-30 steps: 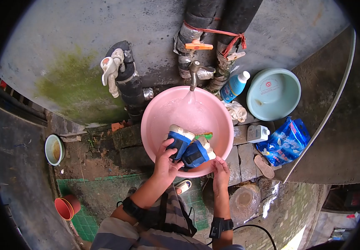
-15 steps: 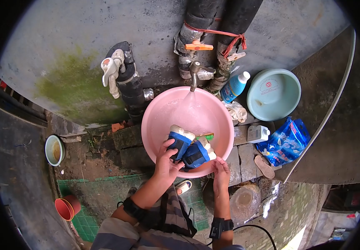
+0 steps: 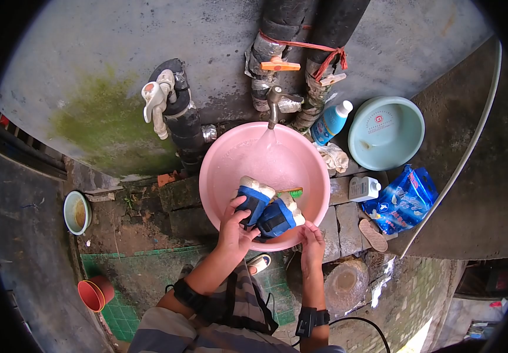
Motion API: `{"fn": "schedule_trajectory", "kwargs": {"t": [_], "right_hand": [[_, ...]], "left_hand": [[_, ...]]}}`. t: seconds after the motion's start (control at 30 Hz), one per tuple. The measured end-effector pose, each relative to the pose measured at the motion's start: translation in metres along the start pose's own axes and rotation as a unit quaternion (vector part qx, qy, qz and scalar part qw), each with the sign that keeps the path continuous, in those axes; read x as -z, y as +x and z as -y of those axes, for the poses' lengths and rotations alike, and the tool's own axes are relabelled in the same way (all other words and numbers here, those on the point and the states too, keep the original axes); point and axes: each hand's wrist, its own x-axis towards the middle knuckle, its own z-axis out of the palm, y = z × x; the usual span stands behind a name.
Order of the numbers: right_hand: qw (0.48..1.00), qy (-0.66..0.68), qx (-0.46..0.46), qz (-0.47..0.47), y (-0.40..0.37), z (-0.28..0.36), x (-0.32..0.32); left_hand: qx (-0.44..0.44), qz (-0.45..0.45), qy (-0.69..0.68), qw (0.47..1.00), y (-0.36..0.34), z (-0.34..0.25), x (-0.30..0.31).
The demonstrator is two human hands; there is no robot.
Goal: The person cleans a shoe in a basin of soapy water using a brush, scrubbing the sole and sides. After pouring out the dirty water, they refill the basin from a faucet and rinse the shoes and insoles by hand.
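Observation:
Water runs from a metal tap [image 3: 274,106] into a pink basin [image 3: 207,197]. Two blue shoes with whitish soles are held over the basin's near side. My left hand [image 3: 236,226] is closed around the left blue shoe [image 3: 254,200], thumb and fingers on its sides. The right blue shoe [image 3: 278,217] leans against it, tilted. At the toe of that right shoe my right hand [image 3: 311,238] pinches its edge near the basin's rim. A green-bristled brush [image 3: 294,192] lies in the basin behind the shoes, partly hidden.
Right of the basin are a blue bottle [image 3: 330,123], a light blue basin [image 3: 387,133], a white bottle [image 3: 364,189], a blue detergent bag [image 3: 402,200] and a loose sole [image 3: 373,235]. Red buckets [image 3: 95,293] stand at the lower left. Pipes [image 3: 283,35] run down the wall.

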Motion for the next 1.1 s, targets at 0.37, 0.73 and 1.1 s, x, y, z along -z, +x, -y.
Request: {"fn": "schedule_trajectory", "kwargs": {"t": [0.37,0.73,1.1], "right_hand": [[1.000,-0.001,0.000,-0.001,-0.0001,-0.0006,0.0005],[1.000,0.001,-0.002,0.003,0.0001,-0.0002,0.0004],[1.000,-0.001,-0.002,0.003,0.0001,0.0000,0.0004]], "left_hand": [[0.010,0.010,0.006,1.000,0.0011,0.0001,0.0008],[0.008,-0.010,0.000,1.000,-0.0013,-0.0012,-0.0026],[0.007,0.011,0.006,1.000,-0.0003,-0.0006,-0.0005]]}}
